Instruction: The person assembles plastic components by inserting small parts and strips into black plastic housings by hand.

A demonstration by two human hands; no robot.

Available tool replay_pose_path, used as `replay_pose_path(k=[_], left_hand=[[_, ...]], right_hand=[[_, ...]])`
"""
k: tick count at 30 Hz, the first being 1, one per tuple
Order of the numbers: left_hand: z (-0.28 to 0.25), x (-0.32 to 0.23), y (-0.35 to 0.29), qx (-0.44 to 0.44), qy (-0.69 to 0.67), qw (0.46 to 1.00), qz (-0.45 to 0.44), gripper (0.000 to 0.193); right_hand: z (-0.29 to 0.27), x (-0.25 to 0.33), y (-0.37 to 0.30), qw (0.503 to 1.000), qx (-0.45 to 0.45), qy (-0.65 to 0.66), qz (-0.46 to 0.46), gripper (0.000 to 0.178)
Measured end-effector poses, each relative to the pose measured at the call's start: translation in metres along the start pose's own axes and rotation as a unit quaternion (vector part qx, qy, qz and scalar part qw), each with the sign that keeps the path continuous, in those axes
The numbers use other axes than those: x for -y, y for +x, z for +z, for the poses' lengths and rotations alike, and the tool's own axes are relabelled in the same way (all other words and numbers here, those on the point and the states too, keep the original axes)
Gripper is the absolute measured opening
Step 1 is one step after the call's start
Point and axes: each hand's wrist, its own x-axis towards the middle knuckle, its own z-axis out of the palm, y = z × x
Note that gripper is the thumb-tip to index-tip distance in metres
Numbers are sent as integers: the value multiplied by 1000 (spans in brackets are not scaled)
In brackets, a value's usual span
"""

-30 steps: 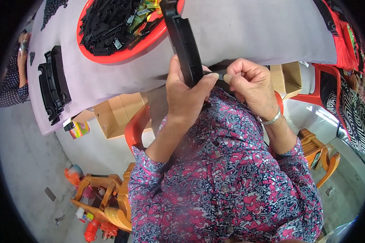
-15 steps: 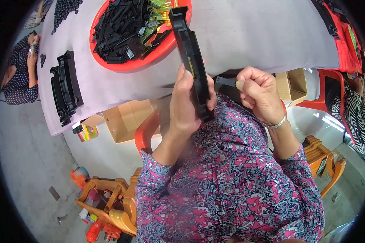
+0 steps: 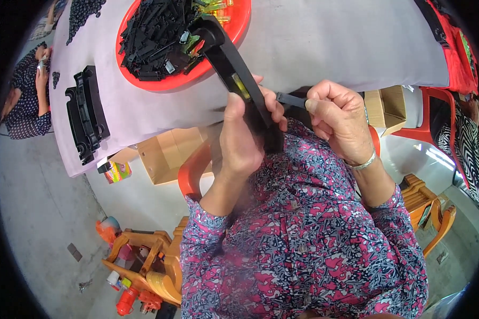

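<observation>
Up close, the left hand (image 3: 245,133) gripped a long black plastic bar (image 3: 239,80) (stiff, probably light) at its lower end, over the table's near edge; the right hand (image 3: 338,119) pinched a small black piece (image 3: 291,100) beside it.

Beyond your fingertips (image 3: 274,106) the grey table (image 3: 330,37) lay bare to the right, free for a hand to pass. Up and left of them the red bowl (image 3: 239,29) of black parts blocked the way; farther left sat a black plastic frame (image 3: 85,119).
</observation>
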Motion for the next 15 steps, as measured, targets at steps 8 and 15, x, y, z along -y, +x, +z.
replay_pose_path(k=[8, 15], left_hand=[[1, 4, 0, -46, 39, 998, 0, 49], [-7, 8, -1, -17, 7, 999, 46, 42]], right_hand=[[14, 4, -3, 1000, -12, 3, -3, 7], [29, -9, -1, 995, -51, -67, -54, 8]])
